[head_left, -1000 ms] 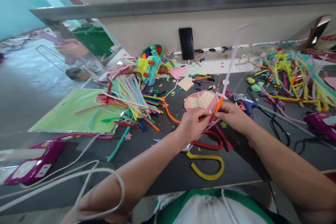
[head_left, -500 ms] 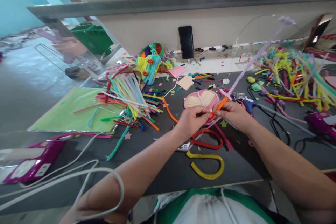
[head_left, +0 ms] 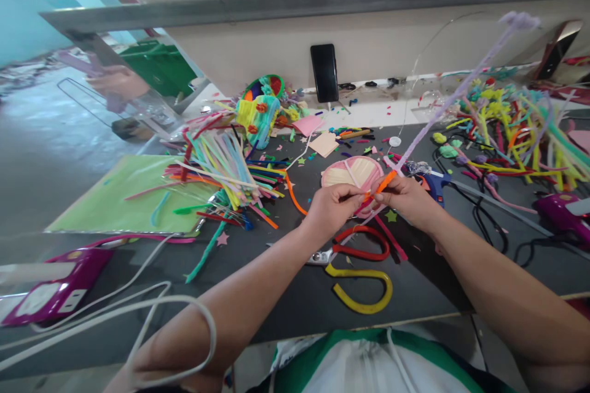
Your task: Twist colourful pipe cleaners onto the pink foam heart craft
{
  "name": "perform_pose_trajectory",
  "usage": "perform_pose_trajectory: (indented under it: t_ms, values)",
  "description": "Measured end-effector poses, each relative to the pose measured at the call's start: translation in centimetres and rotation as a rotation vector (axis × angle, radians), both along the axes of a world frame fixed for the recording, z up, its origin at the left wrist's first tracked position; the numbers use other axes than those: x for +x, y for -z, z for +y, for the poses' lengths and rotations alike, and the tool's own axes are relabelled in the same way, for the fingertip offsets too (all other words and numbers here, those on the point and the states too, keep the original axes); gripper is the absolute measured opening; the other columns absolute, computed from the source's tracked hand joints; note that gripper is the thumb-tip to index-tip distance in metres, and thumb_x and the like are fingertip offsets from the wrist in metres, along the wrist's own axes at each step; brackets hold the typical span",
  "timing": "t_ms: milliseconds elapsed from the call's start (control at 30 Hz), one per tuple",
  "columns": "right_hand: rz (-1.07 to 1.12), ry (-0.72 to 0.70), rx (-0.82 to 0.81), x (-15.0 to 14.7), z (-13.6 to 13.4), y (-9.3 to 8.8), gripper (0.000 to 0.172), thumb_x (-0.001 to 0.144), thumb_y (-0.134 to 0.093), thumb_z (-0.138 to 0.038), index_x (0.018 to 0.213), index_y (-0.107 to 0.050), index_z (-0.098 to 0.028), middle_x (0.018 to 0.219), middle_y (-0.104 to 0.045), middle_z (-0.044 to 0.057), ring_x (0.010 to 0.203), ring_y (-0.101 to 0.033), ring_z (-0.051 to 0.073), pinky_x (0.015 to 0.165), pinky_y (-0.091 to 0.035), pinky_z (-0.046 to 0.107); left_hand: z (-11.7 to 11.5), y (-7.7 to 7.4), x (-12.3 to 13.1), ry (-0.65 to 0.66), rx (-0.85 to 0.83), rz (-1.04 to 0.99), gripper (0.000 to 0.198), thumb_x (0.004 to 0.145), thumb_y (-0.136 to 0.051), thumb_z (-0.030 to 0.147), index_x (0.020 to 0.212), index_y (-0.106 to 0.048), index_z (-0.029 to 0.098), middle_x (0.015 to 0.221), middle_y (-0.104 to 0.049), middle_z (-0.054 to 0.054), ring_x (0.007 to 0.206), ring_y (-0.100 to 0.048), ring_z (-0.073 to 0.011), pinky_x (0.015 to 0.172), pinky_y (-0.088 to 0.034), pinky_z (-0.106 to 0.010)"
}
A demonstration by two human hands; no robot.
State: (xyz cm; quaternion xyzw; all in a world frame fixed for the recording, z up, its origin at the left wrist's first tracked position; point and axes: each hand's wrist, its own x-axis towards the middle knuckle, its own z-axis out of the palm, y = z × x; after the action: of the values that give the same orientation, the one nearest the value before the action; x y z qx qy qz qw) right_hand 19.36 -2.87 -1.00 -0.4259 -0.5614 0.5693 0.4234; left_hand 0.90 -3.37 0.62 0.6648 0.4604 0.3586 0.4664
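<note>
My left hand and my right hand are close together over the table, both closed in a pinch. Between their fingertips is a short orange pipe cleaner, one end at each hand. A long lavender pipe cleaner slants up and right from beside my right hand, ending in a fluffy bunch. Below the fingers a magenta pipe cleaner sticks out, its upper part hidden. Behind the hands lies a pink-rimmed oval piece. Scissors with one red and one yellow handle lie just below.
A pile of pipe cleaners overlaps a green sheet at left. More coloured stems heap at right, near a blue glue gun. A phone leans on the panel. A white cable loops over my left forearm.
The top of the lavender pipe cleaner has swung right and slightly up. My hands keep the same pinch, with the orange pipe cleaner shifted only slightly; the whole view moves a little left.
</note>
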Motion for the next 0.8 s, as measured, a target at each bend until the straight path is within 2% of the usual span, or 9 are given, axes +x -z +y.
perform_pose_trajectory:
  t_ms: [200,367,533,700,800]
  values:
    - [0.031,0.046,-0.013,0.06,0.21,0.68,0.009,0.067,-0.069,-0.023,0.074,-0.064,-0.021,0.064,-0.066,-0.002,0.061,-0.064,0.017,0.070,-0.051,0.033,0.04,0.03,0.34,-0.033,-0.105,-0.067,0.025,0.069,-0.068,0.033,0.081,-0.067,0.011,0.057,-0.058,0.001,0.048,-0.047,-0.0073,0.048,-0.037,-0.020]
    - [-0.004,0.039,-0.010,-0.10,0.06,0.44,0.010,0.066,-0.069,-0.023,0.075,-0.066,-0.020,0.063,-0.066,-0.002,0.061,-0.064,0.017,0.070,-0.051,0.034,0.23,0.37,0.16,0.000,-0.118,-0.051,0.035,0.071,-0.066,0.034,0.097,-0.068,0.011,0.053,-0.055,0.002,0.046,-0.046,-0.0077,0.048,-0.037,-0.020]
    - [-0.044,0.019,-0.013,0.01,0.14,0.21,0.009,0.063,-0.070,-0.020,0.071,-0.067,-0.018,0.062,-0.065,-0.002,0.061,-0.061,0.015,0.068,-0.049,0.031,0.45,0.53,-0.33,0.072,-0.167,-0.036,0.027,0.072,-0.065,0.036,0.083,-0.070,0.012,0.049,-0.054,0.002,0.046,-0.045,-0.0072,0.047,-0.034,-0.019]
    - [0.041,-0.066,-0.035,0.31,0.20,0.10,0.013,0.059,-0.074,-0.020,0.069,-0.067,-0.017,0.065,-0.063,-0.002,0.064,-0.056,0.012,0.068,-0.045,0.028,0.81,0.64,-0.48,0.151,-0.405,-0.148,0.024,0.069,-0.068,0.035,0.077,-0.064,0.012,0.048,-0.052,0.003,0.041,-0.042,-0.0050,0.040,-0.026,-0.017]
    - [0.126,-0.126,-0.070,0.61,0.17,0.28,0.014,0.060,-0.076,-0.022,0.070,-0.069,-0.017,0.066,-0.062,-0.002,0.064,-0.054,0.011,0.067,-0.043,0.026,0.94,0.74,-0.54,0.176,-0.472,-0.207,0.022,0.067,-0.069,0.032,0.075,-0.062,0.013,0.049,-0.052,0.003,0.039,-0.042,-0.0044,0.038,-0.022,-0.016]
